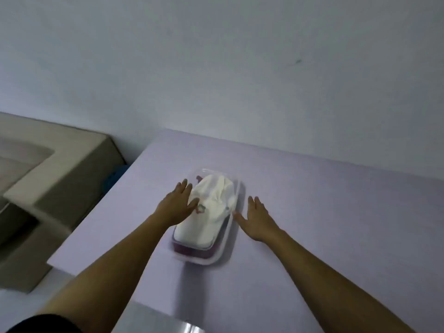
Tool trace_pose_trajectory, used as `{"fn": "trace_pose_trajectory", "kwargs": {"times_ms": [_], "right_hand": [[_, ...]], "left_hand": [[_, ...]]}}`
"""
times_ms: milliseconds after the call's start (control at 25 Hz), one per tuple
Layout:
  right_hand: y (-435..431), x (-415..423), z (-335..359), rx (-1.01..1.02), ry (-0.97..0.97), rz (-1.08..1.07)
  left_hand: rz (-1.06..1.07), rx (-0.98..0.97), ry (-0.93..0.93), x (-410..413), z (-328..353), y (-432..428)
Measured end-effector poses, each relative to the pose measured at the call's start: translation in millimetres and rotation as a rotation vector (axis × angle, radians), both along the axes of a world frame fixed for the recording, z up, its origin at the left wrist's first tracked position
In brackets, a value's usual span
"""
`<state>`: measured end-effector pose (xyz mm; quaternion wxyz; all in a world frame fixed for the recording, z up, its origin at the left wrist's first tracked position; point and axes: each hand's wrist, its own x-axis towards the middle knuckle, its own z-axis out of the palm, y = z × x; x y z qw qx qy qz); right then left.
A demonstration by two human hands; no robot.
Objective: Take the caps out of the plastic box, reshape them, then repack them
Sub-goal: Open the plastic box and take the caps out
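Tabletop [312, 212], pale lavender, bears plastic box [213, 260]; white wall [216, 68] behind, beige sofa [60, 188] left.

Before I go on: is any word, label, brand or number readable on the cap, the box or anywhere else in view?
No text can be read.
On the white cap, a small flower-shaped badge sits next to the left hand. It is blurred and no letters can be made out.
On the box, clear plastic, no label shows.

Looks like a home room: beige upholstered furniture [60, 164] left of the pale table [312, 212], plain white wall [216, 56] behind it
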<state>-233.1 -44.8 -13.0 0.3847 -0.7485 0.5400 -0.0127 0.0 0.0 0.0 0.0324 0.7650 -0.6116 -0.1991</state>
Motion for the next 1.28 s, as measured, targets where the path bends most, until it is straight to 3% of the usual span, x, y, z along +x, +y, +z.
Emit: {"fn": "trace_pose_trajectory", "kwargs": {"times_ms": [120, 240, 360, 560, 720, 1040, 1280], "right_hand": [[19, 31, -32, 0.176, -0.145, -0.192], [48, 58, -57, 0.369, -0.389, -0.425], [54, 70, -71, 0.27, -0.49, -0.57], [52, 60, -69, 0.174, -0.456, -0.598], [43, -1, -50, 0.108, -0.455, -0.609], [55, -152, -39, 0.079, -0.371, -0.749], [62, -186, -55, 0.148, -0.371, -0.771]], "left_hand": [[0.244, 0.051, 0.057, 31, -30, 20], [0.498, 0.088, 0.301, 46, -56, 38], [0.656, 0.129, 0.572, 47, -72, 45], [0.61, -0.07, 0.481, 20, -71, 45], [0.579, -0.153, 0.565, -38, -63, 42], [0.424, -0.082, 0.673, -188, -66, 29], [0.429, -0.021, 0.646, -221, -76, 33]]}}
